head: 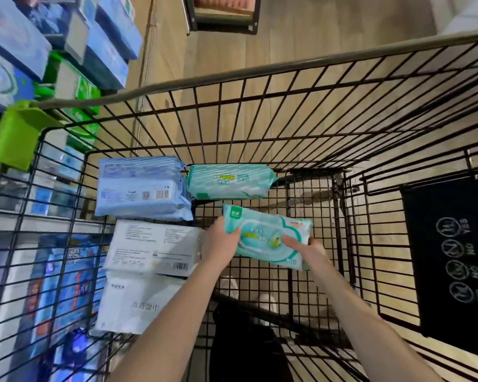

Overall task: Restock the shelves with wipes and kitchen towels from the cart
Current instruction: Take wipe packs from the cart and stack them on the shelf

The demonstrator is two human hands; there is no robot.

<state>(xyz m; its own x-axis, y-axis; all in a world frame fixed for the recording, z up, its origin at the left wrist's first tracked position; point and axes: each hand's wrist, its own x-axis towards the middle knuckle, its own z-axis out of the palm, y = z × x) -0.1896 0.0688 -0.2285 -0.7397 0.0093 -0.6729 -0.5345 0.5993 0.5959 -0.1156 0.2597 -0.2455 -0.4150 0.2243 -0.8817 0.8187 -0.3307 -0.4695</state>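
Both my hands reach down into the black wire cart. My left hand grips the left end of a teal green wipes pack, and my right hand holds its right end, thumb on top. A second green wipes pack lies at the cart's far end. Beside it sits a pale blue pack. Nearer along the left side lie a white pack with a barcode and a white soft pack.
Shelves stocked with blue and green packs run along the left of the cart. A green plastic corner piece caps the cart's rim. A black sign panel hangs on the cart's right wall. Wooden floor lies beyond.
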